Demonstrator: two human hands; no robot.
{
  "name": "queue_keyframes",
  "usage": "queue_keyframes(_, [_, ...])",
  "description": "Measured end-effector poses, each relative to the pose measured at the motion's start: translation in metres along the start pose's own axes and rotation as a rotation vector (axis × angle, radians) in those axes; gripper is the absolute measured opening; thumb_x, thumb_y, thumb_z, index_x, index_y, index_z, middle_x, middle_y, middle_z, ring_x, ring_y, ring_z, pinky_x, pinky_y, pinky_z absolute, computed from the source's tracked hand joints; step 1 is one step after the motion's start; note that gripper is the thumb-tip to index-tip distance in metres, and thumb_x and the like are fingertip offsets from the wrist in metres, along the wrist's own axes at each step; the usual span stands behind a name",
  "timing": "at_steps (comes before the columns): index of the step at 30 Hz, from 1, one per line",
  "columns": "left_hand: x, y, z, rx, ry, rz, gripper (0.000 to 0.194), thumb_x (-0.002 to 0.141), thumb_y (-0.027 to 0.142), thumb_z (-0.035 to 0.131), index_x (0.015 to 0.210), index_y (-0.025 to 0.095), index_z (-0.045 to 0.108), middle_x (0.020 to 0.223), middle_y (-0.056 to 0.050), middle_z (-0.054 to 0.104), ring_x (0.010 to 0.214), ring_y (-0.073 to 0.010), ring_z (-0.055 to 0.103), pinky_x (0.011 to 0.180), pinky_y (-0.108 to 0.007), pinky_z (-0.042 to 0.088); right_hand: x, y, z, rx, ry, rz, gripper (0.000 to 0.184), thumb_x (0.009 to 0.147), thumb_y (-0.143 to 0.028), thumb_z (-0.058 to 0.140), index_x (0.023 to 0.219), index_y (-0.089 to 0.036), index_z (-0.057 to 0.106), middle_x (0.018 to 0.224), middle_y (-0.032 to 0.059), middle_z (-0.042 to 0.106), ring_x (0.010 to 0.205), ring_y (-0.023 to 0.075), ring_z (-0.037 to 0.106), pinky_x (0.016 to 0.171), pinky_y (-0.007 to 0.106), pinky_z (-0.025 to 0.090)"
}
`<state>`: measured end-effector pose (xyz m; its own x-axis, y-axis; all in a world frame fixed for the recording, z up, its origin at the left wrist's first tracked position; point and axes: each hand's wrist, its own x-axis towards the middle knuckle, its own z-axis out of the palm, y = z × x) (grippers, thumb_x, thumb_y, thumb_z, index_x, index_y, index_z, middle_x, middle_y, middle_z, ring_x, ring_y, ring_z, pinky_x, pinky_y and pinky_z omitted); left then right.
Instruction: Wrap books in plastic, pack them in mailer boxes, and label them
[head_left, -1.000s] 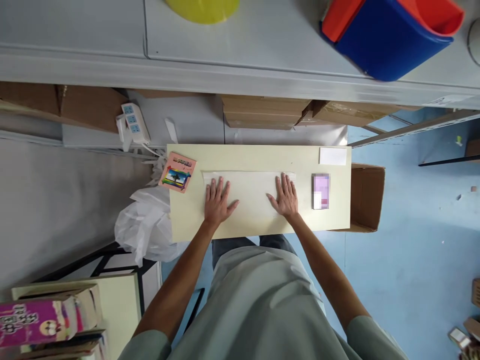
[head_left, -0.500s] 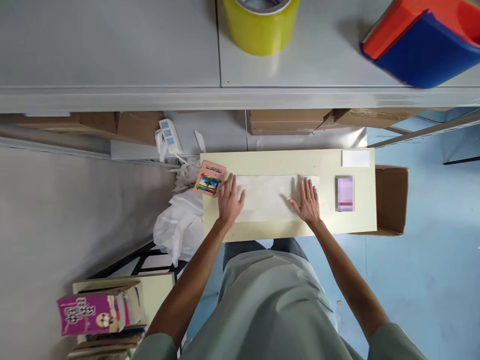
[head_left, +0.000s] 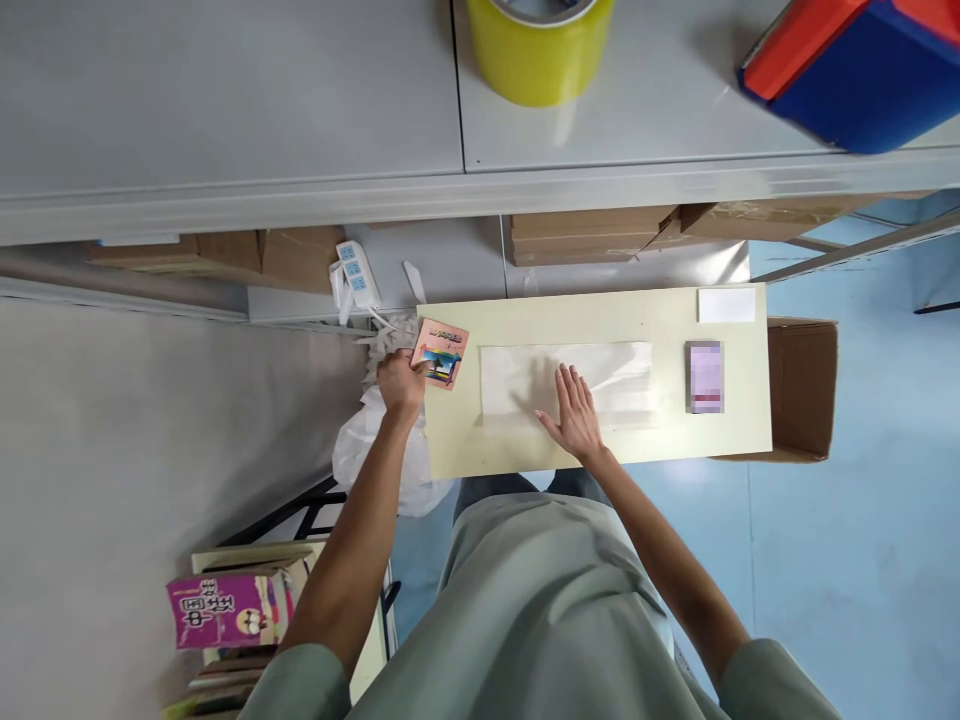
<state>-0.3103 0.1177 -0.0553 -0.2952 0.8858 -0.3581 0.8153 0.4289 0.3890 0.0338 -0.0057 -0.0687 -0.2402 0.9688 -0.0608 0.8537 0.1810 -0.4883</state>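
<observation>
A clear plastic sheet (head_left: pixel 517 385) lies flat across the middle of the cream table (head_left: pixel 525 315). On it rests my right hand (head_left: pixel 576 412), palm down with fingers stretched out. My left hand (head_left: pixel 403 380) is closed on the lower left edge of a small pink book (head_left: pixel 450 338) with a colourful picture on its cover. The book sits at the table's left end, left of the sheet. Right of the sheet lies a small purple item (head_left: pixel 706 378), blurred, and above that a white card (head_left: pixel 727 305).
Above the table runs a grey shelf (head_left: pixel 300 110) with a yellow tape roll (head_left: pixel 540 55) and a red and blue holder (head_left: pixel 847 75). A white plastic bag (head_left: pixel 375 450) hangs at the left; stacked books (head_left: pixel 225 610) stand lower left. A cardboard box (head_left: pixel 806 390) is at the right.
My left hand has moved left off the sheet and closed on the pink book's edge. My right hand has slid left along the sheet. The view has shifted slightly.
</observation>
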Motion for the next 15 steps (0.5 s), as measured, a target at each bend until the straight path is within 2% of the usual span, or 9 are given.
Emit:
queue_keyframes(2, [-0.010, 0.010, -0.006, -0.021, 0.044, -0.018, 0.014, 0.094, 0.030, 0.070, 0.099, 0.018, 0.070, 0.109, -0.016, 0.080, 0.102, -0.0329, 0.075, 0.098, -0.046, 0.052, -0.002, 0.000, -0.004, 0.055, 0.009, 0.012, 0.091, 0.110, -0.066, 0.041, 0.177, -0.015, 0.007, 0.176, 0.0207, 0.035, 0.167, 0.0369, 0.027, 0.132, 0.063, 0.032])
queue_keyframes(5, [-0.034, 0.031, -0.008, -0.111, 0.101, 0.025, 0.018, 0.095, 0.037, 0.070, 0.097, 0.020, 0.072, 0.099, -0.010, 0.081, 0.091, -0.0282, 0.076, 0.091, -0.041, 0.056, -0.004, 0.003, -0.017, 0.170, 0.022, 0.058, 0.086, 0.110, -0.066, 0.043, 0.176, -0.015, 0.019, 0.166, 0.0223, 0.050, 0.158, 0.0373, 0.044, 0.126, 0.062, 0.042])
queue_keyframes(7, [-0.055, 0.051, 0.000, -0.244, 0.151, 0.073, 0.024, 0.094, 0.045, 0.072, 0.097, 0.020, 0.072, 0.094, -0.009, 0.080, 0.087, -0.0269, 0.075, 0.086, -0.039, 0.058, -0.005, 0.007, -0.029, 0.279, 0.020, 0.111, 0.083, 0.109, -0.066, 0.044, 0.174, -0.017, 0.025, 0.160, 0.0216, 0.056, 0.150, 0.0363, 0.052, 0.121, 0.059, 0.049])
queue_keyframes(9, [-0.077, 0.075, 0.015, -0.415, 0.148, 0.100, 0.034, 0.091, 0.054, 0.074, 0.096, 0.020, 0.072, 0.091, -0.008, 0.079, 0.083, -0.0252, 0.074, 0.079, -0.037, 0.060, -0.007, 0.014, -0.041, 0.423, 0.031, 0.177, 0.080, 0.108, -0.065, 0.047, 0.172, -0.021, 0.030, 0.155, 0.0199, 0.061, 0.143, 0.0346, 0.059, 0.115, 0.056, 0.055])
queue_keyframes(11, [-0.099, 0.102, 0.039, -0.594, 0.052, 0.097, 0.043, 0.088, 0.062, 0.075, 0.095, 0.020, 0.073, 0.088, -0.008, 0.078, 0.080, -0.0228, 0.073, 0.072, -0.033, 0.059, -0.009, 0.025, -0.052, 0.583, 0.062, 0.269, 0.079, 0.106, -0.067, 0.052, 0.170, -0.023, 0.035, 0.151, 0.0189, 0.065, 0.136, 0.0336, 0.065, 0.108, 0.053, 0.060])
queue_keyframes(15, [-0.136, 0.158, 0.094, -0.830, -0.238, 0.060, 0.054, 0.080, 0.070, 0.079, 0.096, 0.018, 0.075, 0.086, -0.007, 0.077, 0.076, -0.0193, 0.070, 0.067, -0.030, 0.056, -0.019, 0.059, -0.069, 0.829, 0.047, 0.458, 0.078, 0.100, -0.074, 0.058, 0.157, -0.021, 0.052, 0.140, 0.0175, 0.074, 0.121, 0.0312, 0.075, 0.098, 0.046, 0.064])
